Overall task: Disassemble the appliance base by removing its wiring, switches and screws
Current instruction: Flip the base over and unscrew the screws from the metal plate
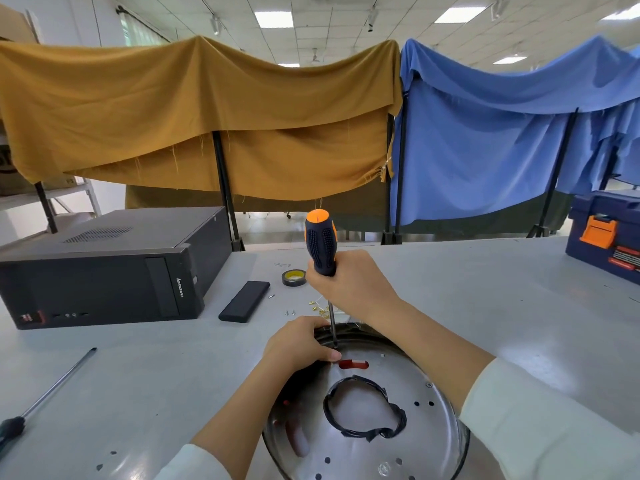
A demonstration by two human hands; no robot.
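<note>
Where cloths hang, grey table [485, 306], computer tower [104, 271], toolbox [606, 233]

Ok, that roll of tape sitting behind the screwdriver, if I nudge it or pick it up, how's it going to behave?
The tape roll lies flat on the table, so a nudge should slide it rather than roll it. It looks small and hollow, probably light. Stood on edge, it would likely roll. Its ring shape should be easy to pinch.
</note>
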